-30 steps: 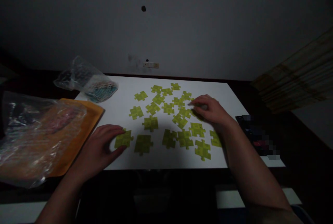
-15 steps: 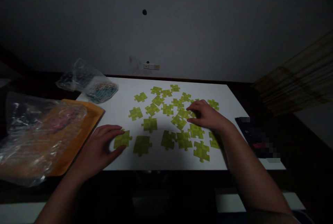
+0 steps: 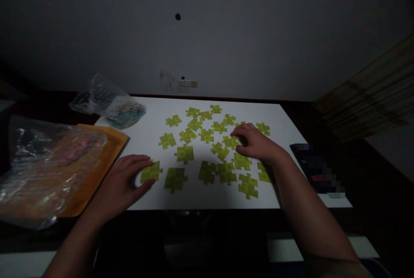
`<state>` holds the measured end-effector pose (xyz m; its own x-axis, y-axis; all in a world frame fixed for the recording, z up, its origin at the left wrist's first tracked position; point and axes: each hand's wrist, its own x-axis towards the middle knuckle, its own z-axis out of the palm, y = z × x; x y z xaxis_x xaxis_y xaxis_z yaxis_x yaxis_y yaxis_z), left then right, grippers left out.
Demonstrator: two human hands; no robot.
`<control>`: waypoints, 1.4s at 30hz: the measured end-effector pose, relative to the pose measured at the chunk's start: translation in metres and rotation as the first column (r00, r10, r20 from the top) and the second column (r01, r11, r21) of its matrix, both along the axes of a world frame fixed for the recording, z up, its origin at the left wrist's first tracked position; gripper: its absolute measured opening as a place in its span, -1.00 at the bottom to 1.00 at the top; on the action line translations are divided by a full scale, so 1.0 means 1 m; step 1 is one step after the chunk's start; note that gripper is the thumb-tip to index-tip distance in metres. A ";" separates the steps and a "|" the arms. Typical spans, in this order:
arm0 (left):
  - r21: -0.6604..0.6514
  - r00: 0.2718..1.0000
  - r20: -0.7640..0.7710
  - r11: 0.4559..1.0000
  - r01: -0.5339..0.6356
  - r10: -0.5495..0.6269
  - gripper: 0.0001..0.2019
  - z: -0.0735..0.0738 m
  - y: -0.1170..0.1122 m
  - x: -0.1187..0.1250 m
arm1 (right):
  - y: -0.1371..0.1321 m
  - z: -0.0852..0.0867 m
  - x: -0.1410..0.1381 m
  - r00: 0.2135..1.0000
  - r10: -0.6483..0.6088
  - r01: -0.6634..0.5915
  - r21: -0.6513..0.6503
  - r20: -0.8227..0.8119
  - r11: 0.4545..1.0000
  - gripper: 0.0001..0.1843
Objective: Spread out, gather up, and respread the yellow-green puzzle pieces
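Puzzle pieces [image 3: 184, 154]: yellow-green, scattered flat across the middle of a white table [image 3: 145, 140], between and around both hands.

Handling notes, as judged: take the right-hand piece [image 3: 230, 142] by opposite edges, slide flat rather than lift, and steer clear of the neighbouring piece [image 3: 220, 151] lying very close, just below and to the left. Press lightly; probably thin and stiff, apt to skid or ride up over another if pushed hard. Spare the tabs from bending. Mind the dim light and the shadow under the palm.

Right hand [image 3: 258, 144]: thumb and forefinger curved, tips moderately apart, set at the right side of that piece, with part of it in the gap. Contact likely; firm pinch or loose touch, cannot tell. Remaining fingers partly hidden.

Left hand [image 3: 119, 181]: thumb and fingers well spread in a wide arc around the left-hand piece [image 3: 152, 172], flat near the front left. Touching or barely clear of its edges; no pinch visible. Beside it, farther left: orange envelope [image 3: 111, 140].
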<state>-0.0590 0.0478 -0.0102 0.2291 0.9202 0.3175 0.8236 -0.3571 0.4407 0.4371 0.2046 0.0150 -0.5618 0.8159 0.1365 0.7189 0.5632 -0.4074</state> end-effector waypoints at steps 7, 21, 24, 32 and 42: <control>-0.017 1.000 -0.008 1.000 -0.011 0.011 -0.57 -0.001 -0.001 0.000 | -0.008 0.008 -0.014 0.985 0.149 -0.154 -0.043 -0.090 0.987 -0.31; -0.041 1.000 0.011 0.999 -0.026 0.026 -0.58 0.002 -0.003 0.002 | -0.009 0.001 -0.032 0.977 0.207 -0.206 0.017 -0.045 0.978 -0.59; -0.046 1.000 0.011 0.999 -0.023 0.024 -0.58 0.003 -0.003 0.002 | -0.008 0.001 -0.029 0.978 0.199 -0.199 0.008 -0.061 0.980 -0.61; -0.043 1.000 0.004 0.999 -0.028 0.029 -0.58 0.004 -0.002 0.004 | -0.011 -0.002 -0.033 0.978 0.209 -0.209 -0.006 -0.016 0.978 -0.47; -0.051 0.999 -0.034 0.998 -0.038 0.036 -0.51 0.002 -0.002 0.002 | -0.013 0.001 -0.036 0.975 0.222 -0.222 0.000 0.007 0.975 -0.46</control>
<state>-0.0570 0.0454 -0.0080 0.2045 0.9430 0.2624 0.8502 -0.3040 0.4297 0.4014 0.1913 0.0162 -0.7299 0.6705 0.1328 0.5785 0.7094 -0.4027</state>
